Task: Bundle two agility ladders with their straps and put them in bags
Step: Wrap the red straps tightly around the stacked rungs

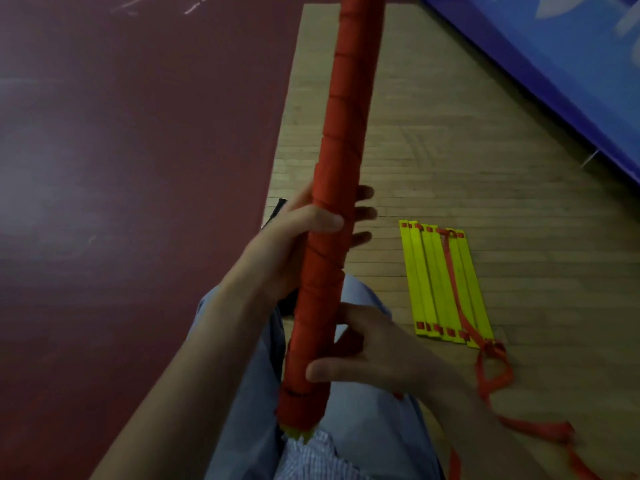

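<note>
A long ladder bundle [341, 140], wound all over in red strap, stands tilted up from my lap, with yellow rung ends showing at its bottom. My left hand [304, 233] grips it around the middle, fingers wrapped behind. My right hand [367, 355] holds its lower part, thumb across the front. The second ladder [446, 282] lies flat on the wooden floor to the right, its yellow rungs stacked side by side. Its loose red strap [495, 372] trails toward the lower right. A dark, bag-like thing [278, 209] peeks out behind my left hand.
A dark red floor area [131, 188] fills the left. A blue mat or board [554, 57] runs along the upper right. Wooden floor [450, 140] lies between them. My knees in light blue trousers [367, 424] are below the bundle.
</note>
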Demonstrator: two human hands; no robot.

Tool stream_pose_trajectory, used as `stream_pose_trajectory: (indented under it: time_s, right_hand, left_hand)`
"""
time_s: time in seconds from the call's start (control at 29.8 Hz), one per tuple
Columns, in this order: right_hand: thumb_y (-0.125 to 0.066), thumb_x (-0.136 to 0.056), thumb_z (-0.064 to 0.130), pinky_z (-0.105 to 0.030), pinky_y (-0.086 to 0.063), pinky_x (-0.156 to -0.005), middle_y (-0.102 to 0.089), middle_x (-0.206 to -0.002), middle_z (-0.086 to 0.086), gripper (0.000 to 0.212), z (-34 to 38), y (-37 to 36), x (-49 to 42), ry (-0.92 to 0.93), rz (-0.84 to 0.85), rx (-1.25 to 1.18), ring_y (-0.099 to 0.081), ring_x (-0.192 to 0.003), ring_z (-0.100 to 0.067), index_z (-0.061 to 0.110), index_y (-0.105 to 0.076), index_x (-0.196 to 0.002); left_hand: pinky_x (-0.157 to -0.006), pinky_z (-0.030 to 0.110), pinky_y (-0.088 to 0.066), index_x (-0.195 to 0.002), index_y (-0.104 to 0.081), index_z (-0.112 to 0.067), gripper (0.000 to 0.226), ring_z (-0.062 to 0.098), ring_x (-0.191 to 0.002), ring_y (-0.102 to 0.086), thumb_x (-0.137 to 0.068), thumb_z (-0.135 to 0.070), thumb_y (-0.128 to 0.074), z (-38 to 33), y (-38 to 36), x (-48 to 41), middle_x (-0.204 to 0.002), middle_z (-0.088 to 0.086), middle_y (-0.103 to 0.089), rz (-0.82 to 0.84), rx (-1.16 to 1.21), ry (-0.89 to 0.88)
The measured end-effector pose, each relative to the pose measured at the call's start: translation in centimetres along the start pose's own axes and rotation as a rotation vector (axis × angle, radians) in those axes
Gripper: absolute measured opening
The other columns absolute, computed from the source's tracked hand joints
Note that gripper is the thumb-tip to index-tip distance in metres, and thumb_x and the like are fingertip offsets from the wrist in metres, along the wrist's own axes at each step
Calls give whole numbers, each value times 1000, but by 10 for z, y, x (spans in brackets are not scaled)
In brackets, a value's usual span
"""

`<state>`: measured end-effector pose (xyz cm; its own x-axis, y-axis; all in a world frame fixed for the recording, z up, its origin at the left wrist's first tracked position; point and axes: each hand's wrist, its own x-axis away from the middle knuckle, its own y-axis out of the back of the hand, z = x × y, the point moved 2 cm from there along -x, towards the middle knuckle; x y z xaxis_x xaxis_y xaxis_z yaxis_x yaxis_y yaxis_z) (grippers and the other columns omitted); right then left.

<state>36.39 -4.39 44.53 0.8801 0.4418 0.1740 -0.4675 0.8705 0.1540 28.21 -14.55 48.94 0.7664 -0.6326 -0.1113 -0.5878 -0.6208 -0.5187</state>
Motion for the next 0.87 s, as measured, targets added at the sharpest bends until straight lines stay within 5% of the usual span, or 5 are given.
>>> stream_pose_trajectory:
  time_s: [0.17, 0.37, 0.54, 0.67, 0.87]
  right_hand:
    - [-77, -58, 51, -18, -50, -70, -69, -81, 21, 23, -2, -4, 0, 76, -158, 88, -64, -73, 4, 48, -66, -77]
    - [-78, -56, 31, -16, -50, -69, -71, -87, 18, 42, -3, 16, 12, 4, 25, -121, -67, -80, 0, 37, -63, -95]
    - [-67, -72, 15, -21, -54, -64, -70, -82, 13, 29, -8, 10, 9, 58, -117, -149, -66, -72, -8, 30, -64, -97]
    - [-65, -78, 25, -44, -55, -75, -71, -91, -6, 32, -27, -11, 3, 66, -226, 39, -68, -75, -28, 34, -60, -108]
    - [-73, -78, 23, -26, -54, -74, -67, -103, 6, 47, -29, -13, 5, 44, -137, 120, -67, -77, -5, 50, -51, -109]
  left_hand:
    - [-48, 18, -50, -90, -59, -18, 42, 6, -52, -61, -54, -10, -78, 0, -4, -4, -72, -5, -64, -265, -407, 172]
    - [-60, 22, -55, -107, -53, -18, 73, 9, -67, -65, -44, -9, -89, 21, 12, 5, -82, -5, -66, -60, 302, 47]
    - [-75, 34, -57, -130, -41, -17, 103, 17, -98, -67, -40, -20, -91, 10, 22, 9, -109, -1, -69, -283, -75, 70]
    - [-70, 34, -55, -119, -46, -20, 70, 12, -77, -63, -61, -2, -81, 14, 23, 15, -87, -4, -61, -686, -304, 14]
    - [-55, 26, -46, -110, -51, -13, 47, 16, -66, -54, -70, 7, -67, 27, 29, 19, -76, 0, -53, -803, -422, 17]
